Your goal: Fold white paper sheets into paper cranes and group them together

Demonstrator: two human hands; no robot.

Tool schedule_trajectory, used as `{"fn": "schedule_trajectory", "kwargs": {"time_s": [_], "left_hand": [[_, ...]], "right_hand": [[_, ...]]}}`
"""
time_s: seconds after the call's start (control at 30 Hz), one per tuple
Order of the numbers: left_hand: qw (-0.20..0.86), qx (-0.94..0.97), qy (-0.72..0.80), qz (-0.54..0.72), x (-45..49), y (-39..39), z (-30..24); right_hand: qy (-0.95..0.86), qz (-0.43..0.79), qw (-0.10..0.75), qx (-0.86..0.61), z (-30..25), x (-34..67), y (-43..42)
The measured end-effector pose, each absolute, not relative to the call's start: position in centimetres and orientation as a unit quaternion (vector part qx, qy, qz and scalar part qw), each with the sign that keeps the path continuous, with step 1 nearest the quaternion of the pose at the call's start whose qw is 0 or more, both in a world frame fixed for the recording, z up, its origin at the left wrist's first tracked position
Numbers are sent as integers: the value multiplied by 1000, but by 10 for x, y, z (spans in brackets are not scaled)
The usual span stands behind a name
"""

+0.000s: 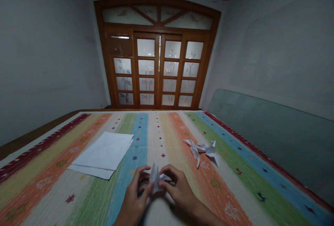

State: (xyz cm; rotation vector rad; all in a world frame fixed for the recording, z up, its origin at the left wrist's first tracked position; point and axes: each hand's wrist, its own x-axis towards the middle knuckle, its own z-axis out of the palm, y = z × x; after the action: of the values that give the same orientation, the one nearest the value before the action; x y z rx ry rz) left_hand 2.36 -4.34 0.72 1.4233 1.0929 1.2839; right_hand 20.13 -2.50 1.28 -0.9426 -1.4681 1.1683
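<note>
My left hand point(137, 193) and my right hand point(179, 191) pinch a white folded paper figure point(156, 180) from either side, low at the near edge of the view. One pointed part of the figure stands upright between my hands, and my fingers hide its middle. To the right of my right hand, apart from it, lies a white origami crane point(200, 151) with spread, pointed wings. A small stack of white paper sheets point(103, 154) rests beyond and to the left of my left hand, untouched.
All of this lies on a multicoloured striped woven cover point(161, 139) with small stitched motifs. A dark wooden edge point(39, 135) runs along its left side, and a pale green panel point(271, 142) leans along the right. A wooden glazed door point(156, 69) stands beyond.
</note>
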Motion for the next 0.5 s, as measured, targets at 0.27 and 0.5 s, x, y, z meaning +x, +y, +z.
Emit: {"fn": "schedule_trajectory", "kwargs": {"time_s": [0.27, 0.5], "left_hand": [[505, 606, 363, 496, 10, -29, 13], [549, 591, 321, 497, 8, -22, 1]], "right_hand": [[-617, 502, 482, -367, 12, 202, -24], [-610, 513, 480, -368, 10, 202, -23]]}}
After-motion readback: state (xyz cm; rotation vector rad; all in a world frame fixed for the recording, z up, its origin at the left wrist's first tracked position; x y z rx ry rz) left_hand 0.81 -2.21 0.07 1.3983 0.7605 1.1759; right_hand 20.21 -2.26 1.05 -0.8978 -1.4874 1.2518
